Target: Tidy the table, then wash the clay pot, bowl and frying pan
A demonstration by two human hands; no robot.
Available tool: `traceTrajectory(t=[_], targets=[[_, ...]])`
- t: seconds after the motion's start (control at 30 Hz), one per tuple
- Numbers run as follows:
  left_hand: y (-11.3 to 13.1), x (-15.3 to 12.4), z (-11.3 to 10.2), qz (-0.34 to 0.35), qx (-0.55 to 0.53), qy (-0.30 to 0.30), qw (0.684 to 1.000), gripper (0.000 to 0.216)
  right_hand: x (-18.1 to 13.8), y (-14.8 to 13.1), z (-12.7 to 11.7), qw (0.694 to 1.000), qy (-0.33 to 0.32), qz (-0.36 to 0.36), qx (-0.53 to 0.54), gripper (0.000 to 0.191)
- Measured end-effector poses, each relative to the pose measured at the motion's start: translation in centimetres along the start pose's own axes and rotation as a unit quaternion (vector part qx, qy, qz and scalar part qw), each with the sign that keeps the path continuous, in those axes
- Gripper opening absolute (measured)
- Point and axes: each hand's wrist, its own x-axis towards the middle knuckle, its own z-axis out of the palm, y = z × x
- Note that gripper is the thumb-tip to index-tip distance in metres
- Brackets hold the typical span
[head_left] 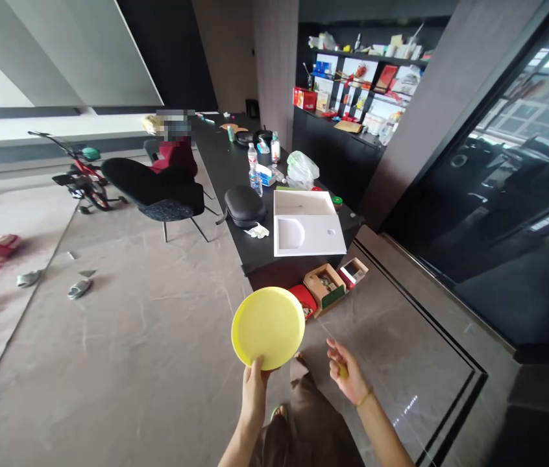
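My left hand (pixel 255 389) grips a round yellow plate (pixel 268 327) by its near rim, thumb on top and the other fingers underneath. The plate is tipped toward me and nothing lies on it. To the right of the plate, my right hand (pixel 347 373) is held in the air with curled fingers. A small yellow object (pixel 342 371) shows in its palm; most of it is hidden, so its kind cannot be made out. A thin yellow band circles that wrist.
Ahead stands a long black table (pixel 255 256) with a white box (pixel 309 233), black case (pixel 245 206), water bottles (pixel 254 170) and plastic bag (pixel 302 170). Open cartons (pixel 326 288) sit on the floor by its end. A person in dark red sits beyond the black chair (pixel 152 191); a bicycle (pixel 92 181) stands left.
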Motion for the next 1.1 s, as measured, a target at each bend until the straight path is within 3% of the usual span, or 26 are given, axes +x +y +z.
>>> traceTrajectory(t=[0.13, 0.2, 0.3, 0.37, 0.5, 0.63, 0.73, 0.83, 0.9, 1.1], targets=[[3.2, 3.1, 0.4, 0.021, -0.063, 0.081, 0.994, 0.032, 8.9, -4.6, 9.0, 0.995, -0.028, -0.001, -0.097, 0.027], [4.7, 4.6, -0.1, 0.042, -0.094, 0.122, 0.987, 0.032, 12.2, -5.8, 13.9, 0.983, -0.077, 0.009, -0.167, 0.029], [6.3, 7.8, -1.5, 0.055, -0.105, 0.163, 0.979, 0.029, 15.2, -6.1, 20.8, 0.951, -0.179, 0.008, -0.25, 0.037], [7.1, 11.1, -2.3, 0.034, -0.078, 0.156, 0.984, 0.026, 16.6, -5.6, 24.8, 0.938, -0.209, -0.007, -0.275, 0.04], [8.9, 20.8, -2.1, -0.004, 0.059, 0.049, 0.997, 0.022, 19.8, -4.1, 30.2, 0.93, -0.154, -0.106, -0.316, 0.045], [11.8, 32.2, 0.1, -0.035, 0.187, -0.061, 0.98, 0.027, 24.7, -3.2, 33.6, 0.927, -0.107, -0.176, -0.315, 0.051], [14.3, 38.7, 1.8, -0.068, 0.245, -0.123, 0.959, 0.032, 28.4, -3.2, 36.2, 0.928, -0.064, -0.213, -0.298, 0.052], [16.9, 42.7, 2.6, -0.098, 0.297, -0.151, 0.938, 0.036, 31.5, -4.1, 39.4, 0.928, -0.028, -0.227, -0.294, 0.053], [18.9, 44.6, 2.7, -0.091, 0.318, -0.139, 0.933, 0.038, 33.5, -5.3, 41.5, 0.921, 0.002, -0.24, -0.307, 0.056], [25.8, 51.5, 4.9, -0.003, 0.277, -0.098, 0.956, 0.053, 39.5, -11.2, 47.2, 0.836, 0.145, -0.269, -0.455, 0.059]])
